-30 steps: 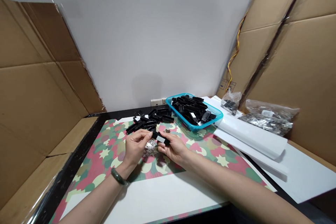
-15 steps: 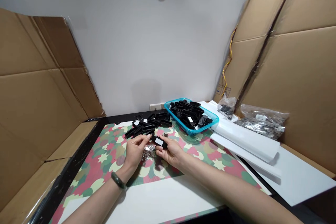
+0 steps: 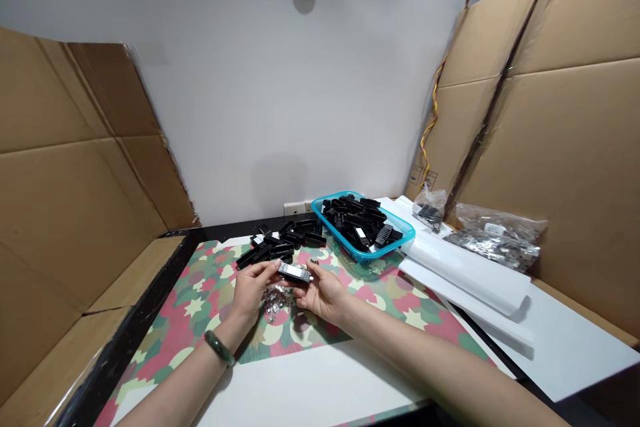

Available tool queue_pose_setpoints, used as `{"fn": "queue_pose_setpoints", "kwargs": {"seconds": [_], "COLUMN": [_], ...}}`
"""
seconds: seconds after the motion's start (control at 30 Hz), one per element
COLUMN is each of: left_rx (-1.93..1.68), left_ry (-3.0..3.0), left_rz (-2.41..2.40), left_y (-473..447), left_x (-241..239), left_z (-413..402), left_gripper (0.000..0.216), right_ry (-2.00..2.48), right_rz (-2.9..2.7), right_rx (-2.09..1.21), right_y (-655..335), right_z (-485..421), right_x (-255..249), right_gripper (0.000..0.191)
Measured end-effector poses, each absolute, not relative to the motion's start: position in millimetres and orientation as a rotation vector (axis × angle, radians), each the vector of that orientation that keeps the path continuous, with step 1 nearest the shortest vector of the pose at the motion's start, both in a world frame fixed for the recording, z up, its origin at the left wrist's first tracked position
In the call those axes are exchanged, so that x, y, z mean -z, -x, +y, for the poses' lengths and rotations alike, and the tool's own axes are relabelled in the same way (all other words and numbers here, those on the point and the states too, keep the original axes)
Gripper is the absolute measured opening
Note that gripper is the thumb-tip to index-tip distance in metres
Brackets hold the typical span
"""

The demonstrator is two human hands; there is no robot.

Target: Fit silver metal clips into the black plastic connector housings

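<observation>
The left hand (image 3: 253, 292) and right hand (image 3: 324, 295) pinched one black connector (image 3: 294, 272), now turned level between them, with one teal basket (image 3: 380, 251) at two o'clock.

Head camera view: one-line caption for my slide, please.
Left hand and right hand hold a black plastic part above loose silver metal pieces, near a teal basket of black parts.

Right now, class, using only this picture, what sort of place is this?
Probably a makeshift bench for assembling small parts, at home or in a small workshop. It shows a blue basket of black plastic parts, a clear bag of small metal pieces, and cardboard sheets propped alongside.
</observation>
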State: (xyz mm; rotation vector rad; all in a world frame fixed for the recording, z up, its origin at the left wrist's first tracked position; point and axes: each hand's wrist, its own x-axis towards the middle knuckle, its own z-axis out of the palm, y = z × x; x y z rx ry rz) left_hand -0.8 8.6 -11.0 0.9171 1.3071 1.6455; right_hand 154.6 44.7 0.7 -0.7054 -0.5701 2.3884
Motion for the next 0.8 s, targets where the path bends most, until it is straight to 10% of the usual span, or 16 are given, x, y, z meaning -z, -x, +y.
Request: {"fn": "queue_pose_setpoints", "kwargs": {"seconds": [0.8], "left_rx": [-1.665], "left_ry": [-0.764], "left_rz": [1.201], "left_y": [2.0], "left_x": [-3.7], "left_z": [4.5], "left_gripper": [0.045], "right_ry": [0.61], "right_rz": [-0.877], "right_rx": [-2.213], "right_y": [-153.7], "right_z": [53.2], "right_x": [14.2], "right_gripper": [0.029]}}
